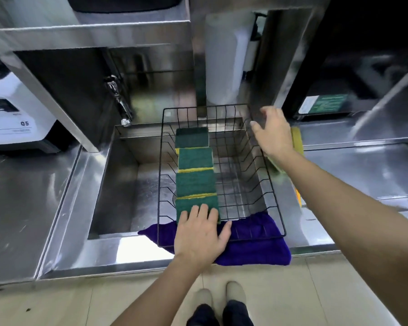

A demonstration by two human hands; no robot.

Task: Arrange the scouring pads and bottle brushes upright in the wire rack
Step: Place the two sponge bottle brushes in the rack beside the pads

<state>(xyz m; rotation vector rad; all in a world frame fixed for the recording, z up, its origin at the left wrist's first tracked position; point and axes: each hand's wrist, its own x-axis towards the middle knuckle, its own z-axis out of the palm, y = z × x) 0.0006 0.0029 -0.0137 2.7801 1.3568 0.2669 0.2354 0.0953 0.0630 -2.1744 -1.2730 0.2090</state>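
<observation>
A black wire rack (272,189) sits over the steel sink. Several green-and-yellow scouring pads (195,161) stand in a row along its left side, leaning back one against another. My left hand (199,234) rests flat on the nearest pad (193,204) at the rack's front, fingers spread. My right hand (272,135) hovers over the rack's far right corner, fingers apart and holding nothing. More pads (297,140) lie on the counter just right of the rack, partly hidden under my right forearm. I see no bottle brush.
A purple cloth (257,245) lies under the rack's front edge on the sink's (118,184) rim. A chrome tap (119,102) hangs at the back left. A white paper roll (224,67) stands behind the rack. A white appliance (12,118) is at left.
</observation>
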